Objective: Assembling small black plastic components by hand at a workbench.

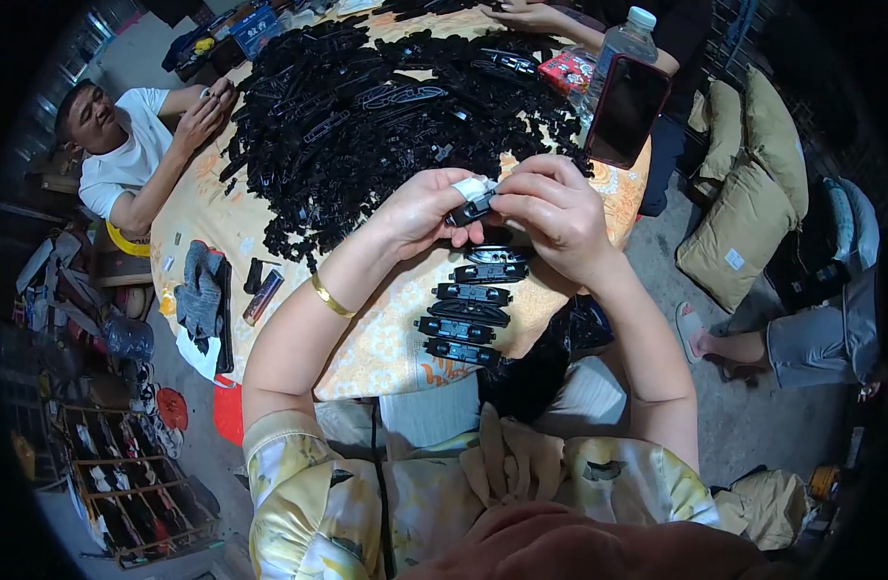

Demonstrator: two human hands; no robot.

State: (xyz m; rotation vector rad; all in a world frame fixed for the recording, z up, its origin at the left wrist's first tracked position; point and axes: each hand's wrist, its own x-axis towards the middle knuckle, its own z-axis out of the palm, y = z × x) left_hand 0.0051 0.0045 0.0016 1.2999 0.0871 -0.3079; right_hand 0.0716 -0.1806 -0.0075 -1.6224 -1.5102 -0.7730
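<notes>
My left hand (427, 208), with white wrapping around its thumb, grips a small black plastic part (475, 210) above the table. The fingertips of my right hand (558, 215) close on the same part from the other side; what exactly they pinch is hidden. Just below my hands, several similar black plastic parts (463, 331) lie in a column, roughly parallel, toward the table's near edge. Beyond the hands, a big heap of loose black plastic pieces (357, 121) covers much of the patterned tablecloth (367, 358).
A phone (628, 111) stands upright by a clear bottle (630, 43) and a red packet (566, 72). Grey gloves (200, 295) and a dark can (263, 296) lie at left. A person in white (135, 145) sits left; another's forearms reach in at the back. Beige cushions (744, 227) lie right.
</notes>
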